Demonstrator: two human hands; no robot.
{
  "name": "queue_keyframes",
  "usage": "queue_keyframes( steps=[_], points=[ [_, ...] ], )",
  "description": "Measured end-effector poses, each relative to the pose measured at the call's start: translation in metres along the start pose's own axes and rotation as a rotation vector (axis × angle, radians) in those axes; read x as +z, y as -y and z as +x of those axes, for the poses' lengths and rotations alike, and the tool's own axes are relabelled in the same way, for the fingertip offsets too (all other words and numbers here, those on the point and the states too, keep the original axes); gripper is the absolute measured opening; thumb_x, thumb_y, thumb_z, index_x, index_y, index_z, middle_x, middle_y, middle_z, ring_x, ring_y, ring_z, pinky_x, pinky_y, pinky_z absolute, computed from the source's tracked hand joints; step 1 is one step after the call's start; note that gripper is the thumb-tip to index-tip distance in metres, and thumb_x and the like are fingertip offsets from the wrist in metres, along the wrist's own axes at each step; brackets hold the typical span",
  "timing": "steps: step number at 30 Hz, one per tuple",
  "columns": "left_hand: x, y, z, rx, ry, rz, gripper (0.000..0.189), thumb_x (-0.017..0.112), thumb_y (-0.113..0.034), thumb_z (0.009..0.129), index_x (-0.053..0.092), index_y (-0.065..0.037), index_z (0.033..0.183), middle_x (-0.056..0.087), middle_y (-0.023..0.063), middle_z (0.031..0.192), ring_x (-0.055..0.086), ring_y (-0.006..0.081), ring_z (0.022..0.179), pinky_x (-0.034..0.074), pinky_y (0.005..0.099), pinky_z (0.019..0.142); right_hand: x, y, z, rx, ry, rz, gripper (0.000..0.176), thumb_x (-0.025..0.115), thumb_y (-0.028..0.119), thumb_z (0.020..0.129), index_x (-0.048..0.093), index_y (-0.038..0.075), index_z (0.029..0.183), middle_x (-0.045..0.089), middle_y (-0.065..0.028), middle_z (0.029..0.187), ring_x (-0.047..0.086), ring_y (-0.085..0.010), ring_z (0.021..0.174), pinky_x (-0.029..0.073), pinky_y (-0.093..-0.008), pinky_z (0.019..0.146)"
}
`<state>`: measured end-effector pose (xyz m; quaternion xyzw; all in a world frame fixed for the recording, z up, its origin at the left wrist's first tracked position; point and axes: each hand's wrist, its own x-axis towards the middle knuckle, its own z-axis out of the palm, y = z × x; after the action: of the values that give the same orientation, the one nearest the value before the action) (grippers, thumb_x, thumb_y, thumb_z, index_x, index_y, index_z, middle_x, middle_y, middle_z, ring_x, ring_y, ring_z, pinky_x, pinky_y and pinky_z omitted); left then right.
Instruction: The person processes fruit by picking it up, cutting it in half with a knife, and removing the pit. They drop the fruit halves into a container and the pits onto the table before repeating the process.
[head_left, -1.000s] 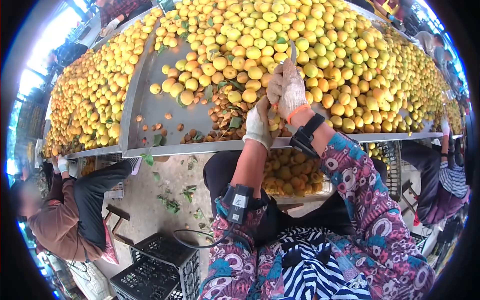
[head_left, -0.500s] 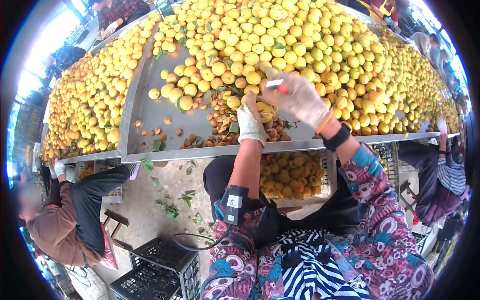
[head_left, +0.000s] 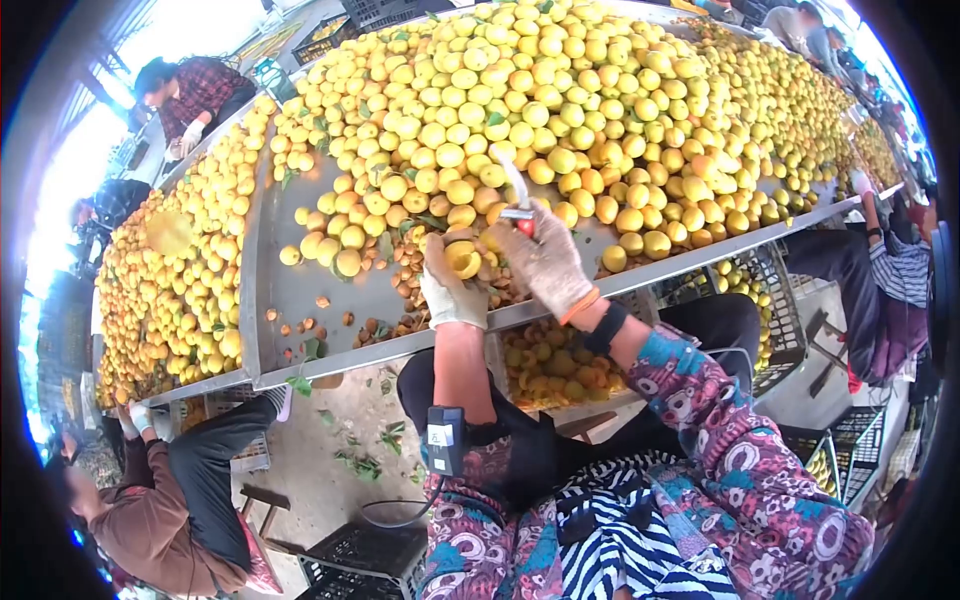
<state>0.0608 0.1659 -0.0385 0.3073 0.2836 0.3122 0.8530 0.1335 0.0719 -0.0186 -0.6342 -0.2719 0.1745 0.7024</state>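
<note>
My left hand (head_left: 452, 288), in a pale work glove, is closed around a cut apricot (head_left: 463, 260) whose hollow inner face shows. Close beside it, my gloved right hand (head_left: 550, 265) grips a small knife (head_left: 516, 188). The knife's curved pale blade points up and away, and a bit of red handle shows at my thumb. Whether my right fingers also touch fruit is hard to make out. Under and left of my hands lie brown apricot pits (head_left: 408, 278) on the metal table (head_left: 290, 225). Behind them rises a large heap of whole apricots (head_left: 480, 95).
The table's raised metal edge (head_left: 380, 352) runs in front of me. Below it stands a crate of apricot pieces (head_left: 560, 365). A metal divider (head_left: 256, 240) separates the left heap. People sit at left (head_left: 150, 500) and right (head_left: 895, 270); another works across the table (head_left: 200, 95).
My right hand has come down and closer to my left hand; the blurred knife now shows its blade pointing up. The cut apricot's open face is now visible. The whole view has tilted.
</note>
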Motion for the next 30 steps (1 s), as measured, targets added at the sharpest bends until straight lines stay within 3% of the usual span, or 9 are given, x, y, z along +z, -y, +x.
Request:
queue_keyframes(
  steps=[7,8,10,15,17,20,21,24,30],
  points=[
    [-0.013,0.006,0.003,0.859,0.195,0.868,0.021,0.059,-0.005,0.076,0.05,0.002,0.094,0.059,0.0036,0.079,0.058,0.0115,0.071,0.048,0.0236,0.067,-0.019,-0.009,0.038,-0.148,0.189,-0.357,0.025,0.067,0.021,0.085,0.057,0.002,0.096,0.056,-0.0041,0.072,0.052,-0.0102,0.066,0.044,-0.0273,0.06],
    [-0.016,0.003,0.002,0.957,0.195,0.983,0.02,0.06,-0.004,0.076,0.05,0.0,0.093,0.059,0.0029,0.078,0.057,0.0112,0.07,0.048,0.0235,0.066,-0.03,-0.009,0.036,0.014,0.179,-0.241,0.025,0.067,0.022,0.086,0.056,0.003,0.098,0.055,-0.0026,0.071,0.051,-0.009,0.063,0.043,-0.0261,0.056],
    [-0.008,-0.004,-0.005,0.946,0.204,0.942,0.016,0.06,-0.006,0.076,0.049,-0.003,0.086,0.057,0.0013,0.073,0.055,0.011,0.066,0.047,0.0234,0.064,-0.047,0.037,0.024,0.328,0.151,0.014,0.026,0.065,0.023,0.087,0.055,0.004,0.101,0.053,0.0005,0.069,0.049,-0.0068,0.057,0.039,-0.0238,0.05],
    [-0.004,-0.009,-0.026,0.51,0.323,0.697,0.006,0.047,-0.001,0.086,0.05,-0.001,0.081,0.055,0.0047,0.072,0.055,0.0097,0.064,0.041,0.0232,0.043,-0.125,0.031,0.004,0.292,-0.086,0.221,0.024,0.06,0.026,0.09,0.051,0.005,0.098,0.044,0.0035,0.057,0.038,-0.0063,0.037,0.029,-0.0217,0.033],
    [0.006,0.0,-0.039,0.542,0.442,0.895,0.011,0.047,-0.004,0.088,0.052,0.0,0.079,0.057,0.0064,0.075,0.056,0.0111,0.065,0.044,0.0236,0.048,-0.154,0.024,-0.01,0.297,-0.13,0.25,0.026,0.061,0.025,0.091,0.048,0.005,0.1,0.044,0.0024,0.056,0.037,-0.0075,0.036,0.03,-0.0217,0.034],
    [0.023,0.035,-0.056,0.186,0.516,0.704,0.01,0.05,-0.001,0.084,0.059,0.002,0.084,0.061,0.0086,0.083,0.06,0.0145,0.074,0.048,0.0233,0.066,-0.182,0.012,-0.028,0.328,-0.236,0.31,0.025,0.061,0.025,0.091,0.047,0.006,0.098,0.045,0.0016,0.055,0.037,-0.008,0.036,0.03,-0.0219,0.034],
    [0.025,0.044,-0.055,0.194,0.604,0.779,0.014,0.053,0.0,0.08,0.063,0.002,0.09,0.063,0.0096,0.089,0.061,0.0191,0.085,0.046,0.0244,0.081,-0.19,0.009,-0.032,0.317,-0.239,0.371,0.023,0.061,0.024,0.091,0.047,0.006,0.095,0.045,0.0013,0.056,0.037,-0.0084,0.036,0.03,-0.0221,0.034],
    [0.035,0.05,-0.055,0.512,0.71,1.102,0.024,0.052,0.003,0.072,0.065,-0.001,0.092,0.064,0.0127,0.094,0.062,0.0241,0.091,0.046,0.0293,0.085,-0.208,0.005,-0.036,0.323,-0.31,0.491,0.021,0.061,0.023,0.09,0.048,0.007,0.093,0.045,0.0011,0.055,0.038,-0.0087,0.036,0.031,-0.0225,0.034],
    [0.009,0.016,0.011,0.663,0.109,1.655,0.02,0.056,-0.007,0.076,0.067,-0.003,0.092,0.067,0.0173,0.088,0.064,0.0355,0.082,0.05,0.0392,0.074,-0.23,-0.007,-0.034,0.387,-0.275,0.67,0.018,0.058,0.027,0.092,0.048,0.011,0.092,0.049,0.0011,0.065,0.043,-0.0077,0.046,0.034,-0.0229,0.036]
  ],
)
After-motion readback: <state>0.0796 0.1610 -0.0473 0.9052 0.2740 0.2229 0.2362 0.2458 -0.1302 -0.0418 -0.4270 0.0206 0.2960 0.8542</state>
